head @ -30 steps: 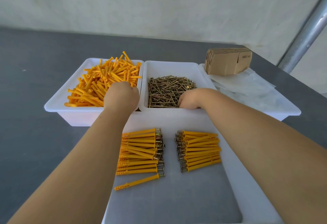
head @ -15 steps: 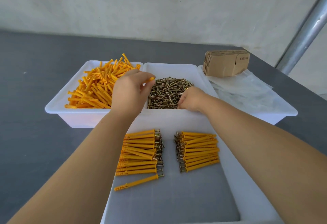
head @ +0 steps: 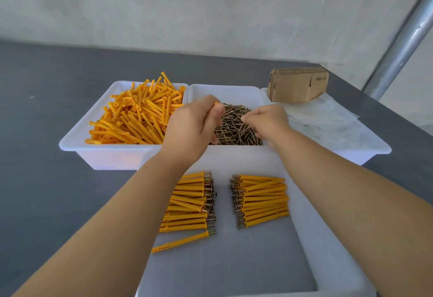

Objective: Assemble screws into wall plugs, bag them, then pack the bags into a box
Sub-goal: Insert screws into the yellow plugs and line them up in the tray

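On the grey table (head: 46,113), three white tubs are set side by side along the far row. Loose orange wall plugs (head: 136,118) are heaped in the left tub (head: 77,142), and a tangle of brassy screws (head: 236,125) is held in the middle tub (head: 234,91). Clear plastic bags (head: 328,123) are spread over the right tub (head: 377,149), with a stack of flattened cardboard boxes (head: 297,88) standing at its far end. Nearer the camera, two bundles of finished plugs are laid in a shallow white tray (head: 311,238): a left bundle (head: 189,203) and a right bundle (head: 262,200), with screw heads facing the gap between them. One assembled plug (head: 182,241) is placed apart, slanted, just below the left bundle.

Over the middle tub, an orange plug (head: 215,103) is pinched in the curled fingers of the left hand (head: 192,128); only its tip is seen, the rest being covered by the hand. The fingertips of the right hand (head: 267,120) are drawn together above the screws; whether a screw is held cannot be told. Part of the left bundle is hidden by the left forearm, and the tray's near edge is cut off by the frame.

The plugs are seen as slim, bright orange tubes with flared open ends.
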Demonstrator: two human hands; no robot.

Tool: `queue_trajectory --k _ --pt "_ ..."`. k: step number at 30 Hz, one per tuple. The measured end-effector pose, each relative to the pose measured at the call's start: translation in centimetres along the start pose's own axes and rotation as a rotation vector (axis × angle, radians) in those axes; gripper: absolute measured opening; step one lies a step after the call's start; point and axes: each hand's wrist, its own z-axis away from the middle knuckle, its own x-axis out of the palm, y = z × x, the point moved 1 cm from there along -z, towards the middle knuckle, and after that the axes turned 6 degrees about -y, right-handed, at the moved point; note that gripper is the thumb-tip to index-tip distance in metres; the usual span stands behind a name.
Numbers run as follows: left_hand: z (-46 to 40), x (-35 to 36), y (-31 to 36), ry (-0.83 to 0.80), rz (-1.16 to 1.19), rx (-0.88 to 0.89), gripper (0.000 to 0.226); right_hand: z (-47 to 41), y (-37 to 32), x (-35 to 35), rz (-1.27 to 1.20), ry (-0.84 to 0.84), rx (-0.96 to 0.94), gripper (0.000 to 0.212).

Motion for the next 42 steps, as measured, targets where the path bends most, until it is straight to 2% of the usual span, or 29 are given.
queue_trajectory --k 4,6,7,9,11,13,17,23,28,32,37,39,42 --pt "0.2 0.2 0.1 -0.044 0.218 -0.1 0.036 0.9 -0.5 -1.2 -0.43 0.097 -0.076 0.008" --pt "0.3 0.3 0.1 -0.056 0.241 -0.113 0.039 1.8 -1.0 -1.7 -0.542 0.112 -0.142 0.01" --pt "0.4 0.4 0.0 -0.049 0.27 -0.127 0.033 2.3 -1.2 -1.8 -0.538 0.116 -0.171 0.011" --pt "0.2 0.6 -0.2 0.012 0.273 -0.156 0.018 3.5 -1.4 -1.9 -0.363 0.092 -0.258 0.015" --pt "-0.1 0.6 -0.7 0.097 0.223 -0.193 0.029 5.0 -1.4 -1.4 -0.096 0.053 -0.39 0.015" --pt "-0.3 0.2 -0.9 0.156 0.197 -0.225 0.032 6.4 -1.3 -0.6 0.055 0.01 -0.508 0.015" --pt "-0.2 -0.3 -1.1 0.115 0.055 -0.19 0.009 8.2 -0.6 0.7 0.211 0.07 -0.633 0.017" --pt "-0.2 0.2 -0.7 -0.079 0.058 -0.127 0.013 8.8 0.3 0.7 0.23 0.151 -0.759 0.011" --pt "0.1 0.0 -1.3 -0.15 0.153 -0.143 0.016 8.8 0.2 0.5 0.273 0.243 -0.779 0.009" --pt "0.3 0.2 -1.1 -0.248 0.156 -0.101 0.018 8.8 0.1 0.5 0.359 0.165 -0.819 0.01" --pt "0.3 0.3 -1.3 -0.273 0.212 -0.129 0.017 8.8 0.1 0.2 0.428 0.108 -0.804 0.011" --pt "0.3 0.5 -1.1 -0.275 0.211 -0.124 0.014 8.8 0.0 0.2 0.464 0.099 -0.823 0.018" --pt "0.4 0.9 -0.3 -0.294 0.234 -0.085 0.017 9.5 -0.2 0.5 0.353 0.014 -0.872 0.046"
